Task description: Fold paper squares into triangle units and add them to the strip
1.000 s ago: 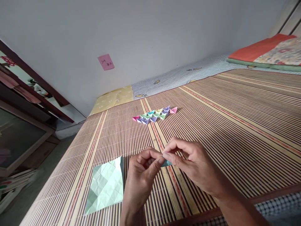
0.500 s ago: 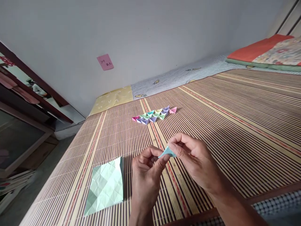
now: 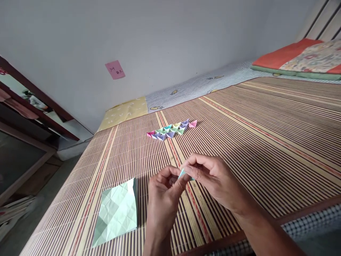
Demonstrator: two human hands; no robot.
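Observation:
Between my two hands is a small folded piece of light blue paper (image 3: 182,173), mostly covered by fingers. My left hand (image 3: 166,193) pinches its left side with thumb and forefinger. My right hand (image 3: 209,176) closes on the upper right part, thumb against forefinger. Beyond the hands, several small folded paper boats (image 3: 170,132) in pink, purple, green, yellow and blue sit close together in rows on the striped mat (image 3: 226,142). To the left of my left hand lies a creased, pale green square of paper (image 3: 117,211), which looks layered at its right edge.
Against the wall runs a patterned cloth (image 3: 183,92) with a yellow end. A folded orange and floral quilt (image 3: 295,57) lies at the far right. On the wall is a pink note (image 3: 115,69). At left, past the bed's edge, stands a dark-framed mirror (image 3: 39,99).
My right hand has shifted left over the light blue paper, so its fingers now cover more of it. The left hand keeps its pinch. The whole view has shifted slightly.

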